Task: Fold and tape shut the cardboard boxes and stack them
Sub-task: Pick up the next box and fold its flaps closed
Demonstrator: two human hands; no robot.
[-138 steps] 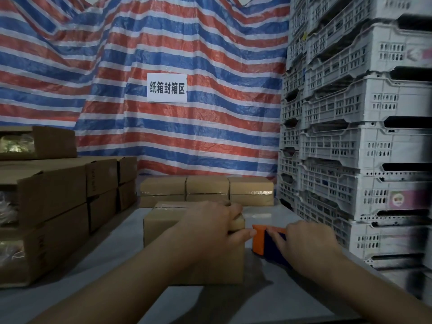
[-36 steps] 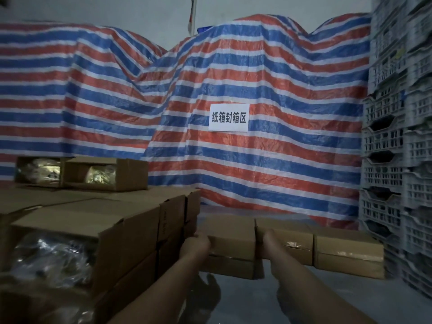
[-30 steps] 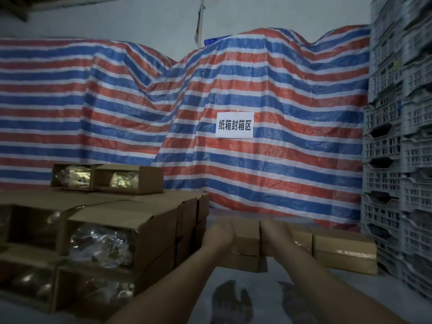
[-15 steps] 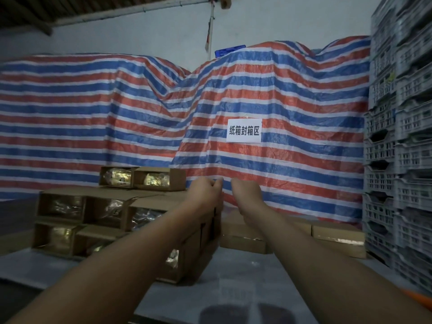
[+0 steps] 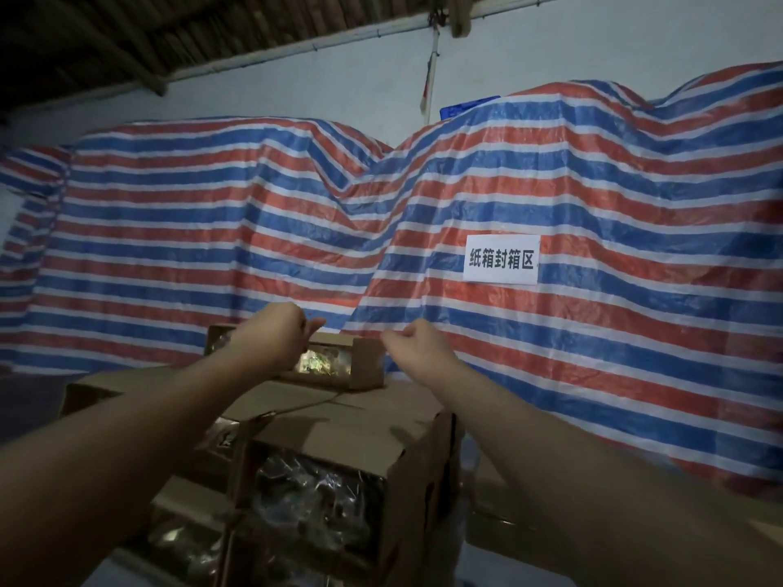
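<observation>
A small open cardboard box [image 5: 365, 363] with shiny wrapped contents lies on its side on top of a stack of open cardboard boxes [image 5: 339, 430]. Both my arms reach out to it. My left hand [image 5: 277, 338] is in front of the box's left part, fingers bent and thumb out, with nothing visibly in its grasp. My right hand [image 5: 417, 349] hovers just off the box's right end, fingers loosely curled and empty. The stack's lower boxes [image 5: 313, 502] show plastic-wrapped goods through their open sides.
A red, white and blue striped tarp [image 5: 593, 353] hangs right behind the stack, with a white paper sign [image 5: 501, 259] on it. Above it are a pale wall and a dark roof. Dim cardboard shapes lie low to the right of the stack [image 5: 487, 497].
My hands let go of the taped box in the back row and rose to the left, up to the small box on top of the stack. The view tilted upward.
</observation>
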